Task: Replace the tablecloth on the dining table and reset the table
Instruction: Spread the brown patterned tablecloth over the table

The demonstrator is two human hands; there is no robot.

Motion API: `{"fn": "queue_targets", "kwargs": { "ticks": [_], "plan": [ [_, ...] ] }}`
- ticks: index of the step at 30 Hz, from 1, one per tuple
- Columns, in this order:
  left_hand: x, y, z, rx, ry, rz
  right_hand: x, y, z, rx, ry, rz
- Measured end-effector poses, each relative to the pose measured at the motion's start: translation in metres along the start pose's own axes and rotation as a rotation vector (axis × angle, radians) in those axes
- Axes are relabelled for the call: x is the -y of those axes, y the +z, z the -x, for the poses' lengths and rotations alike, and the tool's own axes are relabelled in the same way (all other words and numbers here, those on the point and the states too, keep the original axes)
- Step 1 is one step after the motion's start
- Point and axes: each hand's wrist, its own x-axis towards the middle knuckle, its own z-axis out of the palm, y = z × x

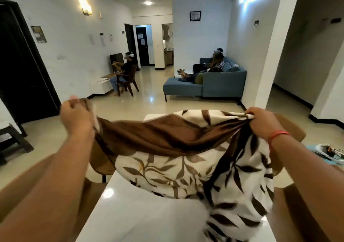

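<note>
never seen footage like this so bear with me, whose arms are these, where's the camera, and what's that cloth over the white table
There is no machine here. The single picture comes from a wide-angle camera worn on a person's head, looking forward and down, so the two arms are that person's own. The left hand and the right hand each have a grip on an edge of a brown and cream leaf-print tablecloth, lifted and stretched between them. Its lower part drapes onto the glossy white dining table. Brown chairs stand at the sides. Other people sit in the background.
</note>
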Motion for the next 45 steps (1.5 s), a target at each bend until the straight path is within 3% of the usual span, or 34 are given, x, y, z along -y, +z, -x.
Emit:
{"fn": "queue_targets", "kwargs": {
  "ticks": [4, 8, 11, 15, 18, 22, 25, 29, 31, 33, 35, 38, 42, 45],
  "plan": [
    [-0.005, 0.035, 0.089, 0.531, 0.215, -0.295, 0.058, 0.029, 0.018, 0.168, -0.157, -0.093],
    [0.018, 0.064, 0.148, 1.01, 0.422, -0.401, 0.097, 0.042, 0.032, 0.177, -0.208, -0.195],
    [0.034, 0.074, 0.194, 1.2, 0.615, -0.674, 0.11, 0.043, 0.038, 0.186, -0.267, -0.21],
    [0.038, 0.076, 0.179, 1.023, 0.745, -0.7, 0.093, 0.029, 0.036, 0.209, -0.392, 0.048],
    [0.021, 0.069, 0.15, 0.951, 0.793, -0.641, 0.06, 0.026, 0.031, 0.17, -0.341, 0.224],
    [-0.004, 0.062, 0.126, 0.936, 0.787, -0.606, 0.04, 0.027, 0.029, 0.145, -0.189, 0.169],
    [-0.01, 0.056, 0.104, 0.842, 0.818, -0.604, 0.036, 0.022, 0.025, 0.031, -0.15, 0.087],
    [-0.013, 0.047, 0.1, 0.669, 0.736, -0.494, 0.032, 0.026, 0.027, -0.081, -0.073, 0.051],
    [-0.014, 0.048, 0.11, 0.672, 0.745, -0.507, 0.04, 0.035, 0.04, -0.097, -0.095, 0.011],
    [-0.015, 0.05, 0.121, 0.731, 0.741, -0.519, 0.065, 0.047, 0.063, -0.131, -0.253, -0.142],
    [-0.017, 0.053, 0.132, 0.822, 0.695, -0.522, 0.098, 0.055, 0.092, -0.083, -0.423, -0.293],
    [-0.023, 0.05, 0.152, 0.939, 0.639, -0.454, 0.126, 0.081, 0.115, 0.179, -0.414, -0.428],
    [-0.033, 0.038, 0.152, 0.932, 0.322, -0.125, 0.093, 0.117, 0.104, 0.269, -0.216, -0.21],
    [-0.031, 0.026, 0.127, 0.765, 0.059, 0.165, 0.036, 0.117, 0.084, 0.291, -0.094, 0.037]
  ]
}}
